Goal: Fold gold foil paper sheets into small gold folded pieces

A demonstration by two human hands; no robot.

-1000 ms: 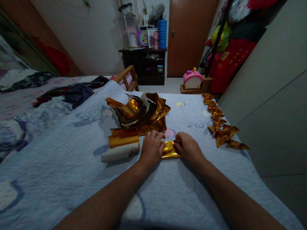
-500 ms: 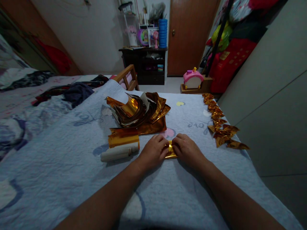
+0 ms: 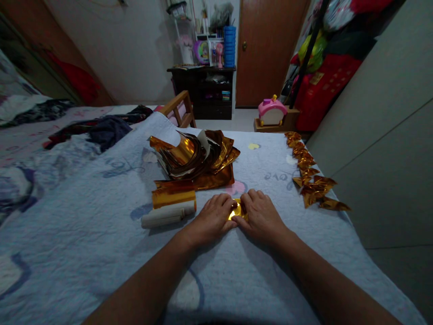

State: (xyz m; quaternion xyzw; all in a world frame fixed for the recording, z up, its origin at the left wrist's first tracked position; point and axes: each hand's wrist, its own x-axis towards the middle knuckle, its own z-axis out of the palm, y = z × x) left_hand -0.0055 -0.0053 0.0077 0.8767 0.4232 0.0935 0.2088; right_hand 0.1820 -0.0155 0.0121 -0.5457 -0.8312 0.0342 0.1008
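Observation:
Between my hands a small folded piece of gold foil paper (image 3: 238, 209) lies on the bed cover. My left hand (image 3: 216, 213) grips its left side, the thumb along the near edge and the fingers curled over the top. On the right side my right hand (image 3: 260, 211) holds it in the same way, its thumb almost meeting the left one. Both hands cover the paper's ends. Just beyond my left hand sits a fanned stack of gold foil paper (image 3: 182, 158), with a partly rolled gold and white sheet (image 3: 169, 214) nearer to me.
Along the right edge of the blue bed cover (image 3: 111, 253) runs a row of folded gold foil pieces (image 3: 306, 169). Crumpled clothes (image 3: 110, 131) lie at the left. Past the far edge stand a wooden chair (image 3: 182, 110) and a pink toy (image 3: 271, 110).
Both thumbs have come down to the near edge of the folded foil paper and closer together. My fingers have flattened somewhat over it. The stack and the folded row have stayed put.

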